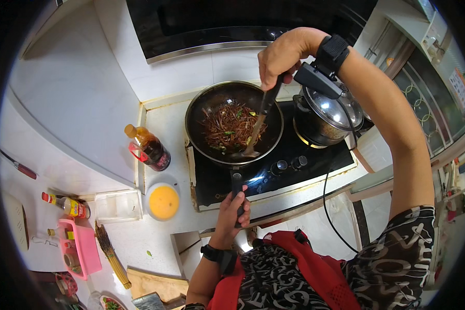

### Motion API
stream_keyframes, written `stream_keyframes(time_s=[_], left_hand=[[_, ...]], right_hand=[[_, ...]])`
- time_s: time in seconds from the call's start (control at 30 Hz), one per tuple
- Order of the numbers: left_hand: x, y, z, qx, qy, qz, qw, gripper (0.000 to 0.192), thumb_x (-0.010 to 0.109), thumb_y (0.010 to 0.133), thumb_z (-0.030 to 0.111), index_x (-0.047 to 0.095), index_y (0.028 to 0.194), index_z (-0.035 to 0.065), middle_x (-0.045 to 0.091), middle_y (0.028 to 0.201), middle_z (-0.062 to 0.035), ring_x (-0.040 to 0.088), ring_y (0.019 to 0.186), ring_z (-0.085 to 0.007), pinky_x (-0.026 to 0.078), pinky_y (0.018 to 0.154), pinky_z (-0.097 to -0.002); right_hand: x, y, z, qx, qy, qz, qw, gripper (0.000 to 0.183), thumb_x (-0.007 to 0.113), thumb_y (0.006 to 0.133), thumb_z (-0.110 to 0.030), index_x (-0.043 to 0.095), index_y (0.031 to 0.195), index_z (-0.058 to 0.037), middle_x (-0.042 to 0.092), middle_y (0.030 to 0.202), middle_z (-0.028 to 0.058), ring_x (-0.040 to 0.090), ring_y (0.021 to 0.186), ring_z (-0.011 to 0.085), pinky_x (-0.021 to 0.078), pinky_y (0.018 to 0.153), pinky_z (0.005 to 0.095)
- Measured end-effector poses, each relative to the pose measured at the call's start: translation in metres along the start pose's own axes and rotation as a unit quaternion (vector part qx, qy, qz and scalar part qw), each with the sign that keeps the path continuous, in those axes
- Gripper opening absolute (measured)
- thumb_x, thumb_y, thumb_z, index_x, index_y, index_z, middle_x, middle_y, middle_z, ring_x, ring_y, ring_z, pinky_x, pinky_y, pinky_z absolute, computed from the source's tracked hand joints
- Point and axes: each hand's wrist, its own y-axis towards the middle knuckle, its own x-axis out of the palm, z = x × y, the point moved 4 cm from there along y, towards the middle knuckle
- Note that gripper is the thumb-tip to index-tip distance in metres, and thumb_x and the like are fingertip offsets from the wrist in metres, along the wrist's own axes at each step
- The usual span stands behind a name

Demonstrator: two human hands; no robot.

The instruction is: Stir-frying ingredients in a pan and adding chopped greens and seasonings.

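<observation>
My left hand (232, 212) is wrapped around the black handle (237, 182) of a dark frying pan (193, 124) on the glass-topped stove. In the pan lies a heap of thin, reddish-brown shredded food (226, 124) with a few green bits. From above, my right hand (281, 58) grips a spatula (259, 130) by its dark handle. The spatula's blade rests inside the pan near the front rim, touching the edge of the food. Both wrists wear black straps, and a small device hangs from the right one.
A lidded pot (325, 120) stands right of the pan, behind two stove knobs (290, 164). On the left counter are a dark sauce bottle (149, 149), a bowl of yellow liquid (164, 201), a whisk brush (112, 254), a pink basket (89, 255) and a cleaver (149, 302). A cable (327, 205) dangles at right.
</observation>
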Motion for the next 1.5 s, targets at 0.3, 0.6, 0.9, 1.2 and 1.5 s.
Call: stream_keyframes(time_s=[0.3,0.6,0.9,1.2,1.5], left_hand=[[0.001,0.003,0.003,-0.011,0.006,-0.004,1.000,0.033,0.054,0.099,0.025,0.049,0.128,0.0103,0.051,0.074,-0.0014,0.040,0.047,-0.0061,0.035,0.041,-0.0224],[-0.001,0.004,0.002,-0.011,-0.002,0.002,1.000,0.035,0.053,0.100,0.025,0.049,0.131,0.0086,0.050,0.073,-0.0013,0.039,0.045,-0.0053,0.034,0.038,-0.0213],[0.000,0.006,0.003,-0.018,0.023,0.001,1.000,0.035,0.053,0.100,0.025,0.047,0.130,0.0088,0.050,0.073,-0.0022,0.039,0.046,-0.0065,0.034,0.039,-0.0223],[-0.001,0.002,0.004,-0.015,0.024,0.019,0.999,0.036,0.054,0.100,0.028,0.048,0.130,0.0088,0.050,0.073,-0.0020,0.038,0.046,-0.0058,0.033,0.038,-0.0207],[0.000,0.002,0.004,-0.013,0.033,0.014,0.999,0.036,0.054,0.100,0.028,0.048,0.129,0.0089,0.050,0.073,-0.0016,0.038,0.048,-0.0056,0.032,0.039,-0.0205]], right_hand=[[0.050,-0.012,0.006,-0.052,-0.072,0.110,0.990,0.033,0.064,0.083,-0.033,0.073,0.105,-0.0112,0.072,0.095,0.0103,0.066,0.092,0.0291,0.0502,0.082,0.0358],[0.126,-0.040,0.039,-0.008,-0.164,0.244,0.956,0.029,0.067,0.082,-0.029,0.071,0.107,-0.0146,0.068,0.076,0.0122,0.067,0.073,0.0332,0.0527,0.063,0.0420],[0.260,0.018,0.056,0.001,-0.031,0.520,0.854,0.041,0.066,0.087,-0.021,0.059,0.126,-0.0089,0.059,0.076,0.0134,0.060,0.059,0.0316,0.0463,0.049,0.0418],[0.275,0.004,0.050,-0.046,0.199,0.585,0.785,0.037,0.062,0.093,-0.024,0.059,0.125,-0.0059,0.063,0.076,0.0129,0.062,0.063,0.0306,0.0495,0.055,0.0391],[0.301,0.018,0.087,-0.021,0.848,0.214,0.484,0.028,0.052,0.101,-0.026,0.060,0.122,-0.0101,0.045,0.064,-0.0035,0.030,0.048,0.0036,0.0241,0.039,0.0176]])
